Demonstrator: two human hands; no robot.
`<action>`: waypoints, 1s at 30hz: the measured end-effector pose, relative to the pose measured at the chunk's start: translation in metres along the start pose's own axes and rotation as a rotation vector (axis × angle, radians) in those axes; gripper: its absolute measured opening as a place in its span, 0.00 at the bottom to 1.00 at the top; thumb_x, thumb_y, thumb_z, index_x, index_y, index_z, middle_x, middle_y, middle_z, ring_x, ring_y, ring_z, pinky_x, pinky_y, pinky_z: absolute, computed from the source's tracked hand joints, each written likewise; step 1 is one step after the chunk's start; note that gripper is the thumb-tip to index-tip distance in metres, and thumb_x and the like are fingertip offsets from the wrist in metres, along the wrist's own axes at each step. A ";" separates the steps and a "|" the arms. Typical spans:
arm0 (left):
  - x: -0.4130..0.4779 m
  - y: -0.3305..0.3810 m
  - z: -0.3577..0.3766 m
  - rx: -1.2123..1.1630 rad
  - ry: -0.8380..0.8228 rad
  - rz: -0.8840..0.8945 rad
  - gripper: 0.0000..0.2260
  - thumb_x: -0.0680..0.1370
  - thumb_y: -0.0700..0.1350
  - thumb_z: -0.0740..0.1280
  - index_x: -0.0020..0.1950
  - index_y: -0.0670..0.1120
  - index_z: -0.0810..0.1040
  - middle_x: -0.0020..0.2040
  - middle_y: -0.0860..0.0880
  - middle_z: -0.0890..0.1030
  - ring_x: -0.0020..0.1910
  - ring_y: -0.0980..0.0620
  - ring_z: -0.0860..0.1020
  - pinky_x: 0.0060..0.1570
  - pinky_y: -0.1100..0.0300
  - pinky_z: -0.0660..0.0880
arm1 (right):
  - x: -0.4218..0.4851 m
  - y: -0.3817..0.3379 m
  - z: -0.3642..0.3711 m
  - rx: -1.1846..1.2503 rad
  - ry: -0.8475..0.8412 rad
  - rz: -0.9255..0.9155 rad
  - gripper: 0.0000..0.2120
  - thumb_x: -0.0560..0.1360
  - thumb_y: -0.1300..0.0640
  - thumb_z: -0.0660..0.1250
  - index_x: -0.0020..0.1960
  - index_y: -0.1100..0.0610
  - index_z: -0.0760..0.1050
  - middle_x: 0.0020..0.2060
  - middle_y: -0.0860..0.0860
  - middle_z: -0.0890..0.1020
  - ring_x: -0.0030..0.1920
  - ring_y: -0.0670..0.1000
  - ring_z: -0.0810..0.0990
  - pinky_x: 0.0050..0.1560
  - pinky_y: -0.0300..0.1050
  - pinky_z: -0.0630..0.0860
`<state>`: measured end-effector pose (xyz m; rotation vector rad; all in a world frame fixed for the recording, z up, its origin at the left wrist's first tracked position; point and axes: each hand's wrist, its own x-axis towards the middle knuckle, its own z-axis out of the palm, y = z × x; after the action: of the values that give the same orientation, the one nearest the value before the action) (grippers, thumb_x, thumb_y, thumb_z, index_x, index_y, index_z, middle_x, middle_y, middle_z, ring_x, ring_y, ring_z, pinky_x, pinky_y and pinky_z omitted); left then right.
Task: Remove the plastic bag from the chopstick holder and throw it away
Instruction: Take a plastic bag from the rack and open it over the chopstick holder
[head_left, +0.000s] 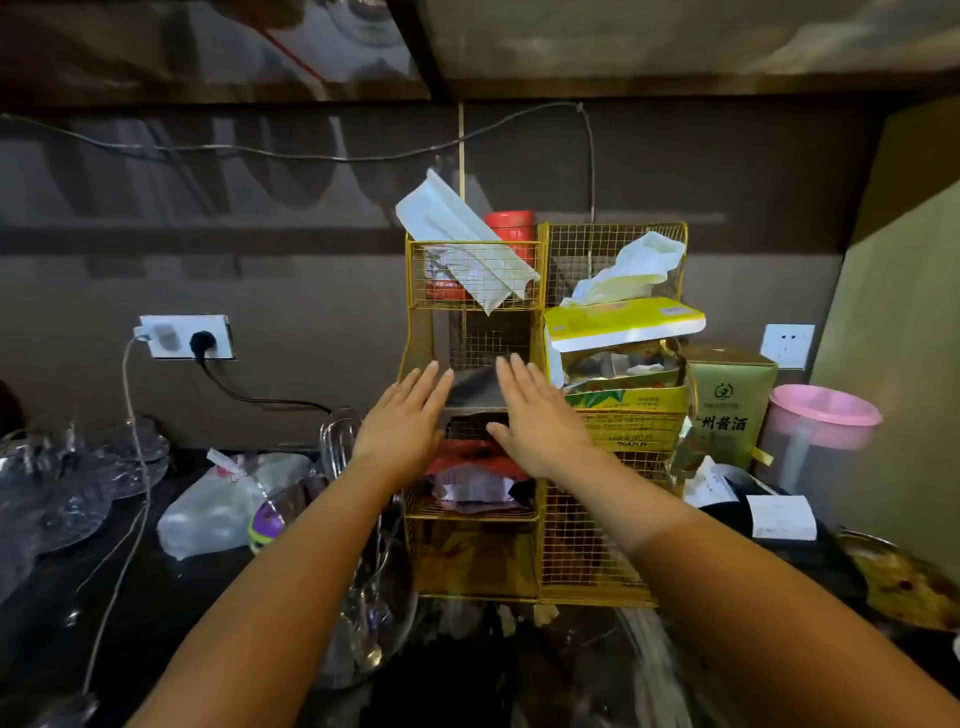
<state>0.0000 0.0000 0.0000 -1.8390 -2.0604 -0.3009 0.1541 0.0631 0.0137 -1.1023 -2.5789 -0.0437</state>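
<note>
Before wire rack, two flat hands

Both arms were extended forward, forearms bare. Left hand and right hand were flat, palms down, fingers straight and together, empty, just apart.

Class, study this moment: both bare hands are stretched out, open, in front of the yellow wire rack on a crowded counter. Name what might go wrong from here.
1. The tissue box overhangs the yellow wire rack beside the right hand; a careless pull might knock it off.
2. Glassware stands close under the left hand, so a sweeping arm may tip it.
3. The white pack leans out of the top basket and could fall if the rack shakes.
</note>
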 end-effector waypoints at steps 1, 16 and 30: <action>0.004 0.001 0.002 0.008 -0.018 -0.013 0.27 0.79 0.47 0.53 0.73 0.48 0.41 0.76 0.46 0.44 0.75 0.48 0.46 0.73 0.53 0.48 | 0.006 0.000 0.003 -0.018 -0.011 -0.010 0.34 0.78 0.50 0.55 0.73 0.56 0.36 0.76 0.54 0.42 0.76 0.55 0.42 0.75 0.51 0.46; 0.019 0.000 0.007 -0.018 0.126 0.038 0.16 0.72 0.33 0.61 0.60 0.38 0.73 0.59 0.39 0.78 0.56 0.38 0.75 0.50 0.47 0.75 | 0.017 -0.007 0.004 -0.099 0.065 0.038 0.18 0.73 0.70 0.55 0.60 0.61 0.72 0.56 0.60 0.79 0.58 0.61 0.76 0.52 0.53 0.74; -0.024 0.003 -0.106 0.001 0.395 0.152 0.14 0.65 0.28 0.65 0.48 0.36 0.79 0.46 0.34 0.83 0.45 0.36 0.81 0.40 0.42 0.79 | -0.021 -0.038 -0.082 0.008 0.320 -0.104 0.11 0.72 0.70 0.60 0.53 0.64 0.73 0.48 0.62 0.79 0.50 0.62 0.77 0.39 0.48 0.65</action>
<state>0.0181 -0.0625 0.0871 -1.7554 -1.6455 -0.5701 0.1650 0.0093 0.0881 -0.8765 -2.3426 -0.2163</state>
